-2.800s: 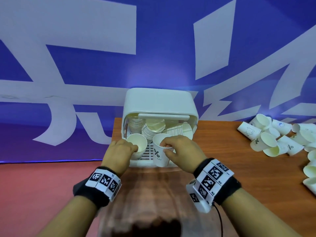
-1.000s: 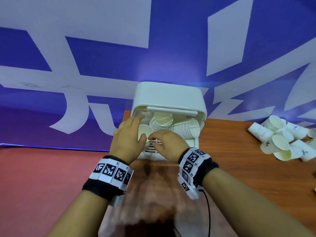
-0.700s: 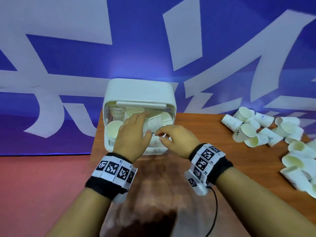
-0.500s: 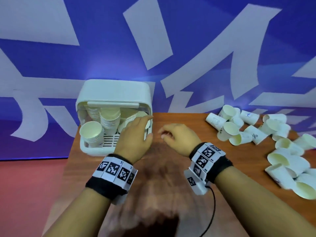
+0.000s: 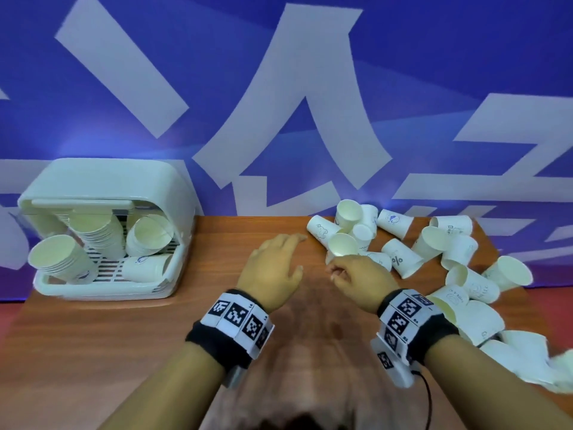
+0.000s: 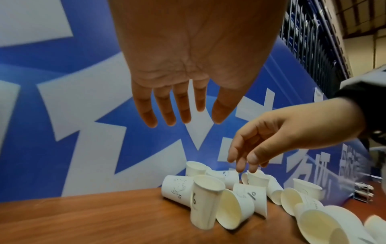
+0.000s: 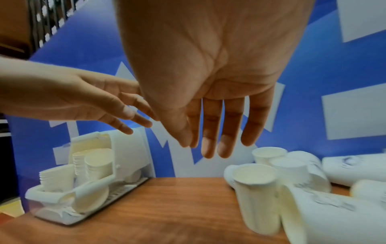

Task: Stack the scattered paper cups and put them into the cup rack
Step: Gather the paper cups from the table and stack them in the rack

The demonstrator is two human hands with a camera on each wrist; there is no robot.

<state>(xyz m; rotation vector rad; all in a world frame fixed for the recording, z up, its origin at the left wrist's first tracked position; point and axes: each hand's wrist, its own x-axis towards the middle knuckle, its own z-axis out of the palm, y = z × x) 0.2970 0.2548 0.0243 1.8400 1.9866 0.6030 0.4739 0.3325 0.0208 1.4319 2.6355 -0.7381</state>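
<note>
- Both hands were empty and over the tabletop [image 5: 217, 305] between rack and pile; the left hand [image 5: 273, 271] had its fingers stretched out flat, the right hand [image 5: 361, 279] hung with fingers loosely curled just above the nearest loose cups, holding nothing
- the scattered paper cups [image 5: 434, 259] were heaped on the right side of the tabletop, most on their sides, a few upright; the upright cup [image 5: 342, 249] closest to the right hand looked like the likely next grab, though that's my guess
- the cup rack [image 5: 102, 231] sat at the left end, well apart from the pile, already holding several stacks leaning at angles
- what could go wrong: those cups leaned on each other, so lifting one could tip or roll its neighbours; some at the right lay close to the tabletop edge and could drop off; squeezing a thin paper cup too hard would dent the rim and make nesting harder
- the leaning stacks in the rack could also slump when more got pushed in
- versus 2.8 s ago: back then both hands were at the rack, each on a cup; now they'd let go and swung right to the pile, and the view had turned with them so the rack sat far left
</note>
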